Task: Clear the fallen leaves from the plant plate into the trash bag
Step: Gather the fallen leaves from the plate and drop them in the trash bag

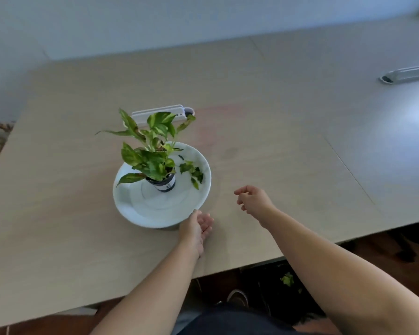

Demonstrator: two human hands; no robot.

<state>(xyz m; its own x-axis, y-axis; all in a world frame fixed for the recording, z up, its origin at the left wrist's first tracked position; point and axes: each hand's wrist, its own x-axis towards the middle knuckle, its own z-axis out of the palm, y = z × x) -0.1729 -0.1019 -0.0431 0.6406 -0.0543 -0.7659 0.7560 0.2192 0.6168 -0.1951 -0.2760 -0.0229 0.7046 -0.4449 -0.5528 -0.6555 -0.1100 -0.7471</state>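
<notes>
A small potted plant (159, 163) is standing in a black pot on a white plate (140, 209). The plate is sitting on a light wooden table (276, 165).

The left hand (197, 224) is resting at the near edge of the plate. Its thumb is touching the rim and its fingers are lying loose and partly open beside the plate. It is not holding anything.

The right hand (253, 198) is hanging over the table, just to the right of the plate and apart from it. Its fingers are curling a little, like a loose cup, and nothing is showing inside them.

Some fallen leaves (192, 171) are lying on the plate, beyond the left hand and up and to the left of the right hand. They are sitting on the plate's right side, next to the pot.

Below the right arm, under the table edge, a dark bag (271, 281) is lying on the floor with a green leaf bit (287, 279) in it. Past the plant, far from both hands, a white holder (160, 113) is lying on the table. Another long white thing (406, 73) is lying far off to the right.
</notes>
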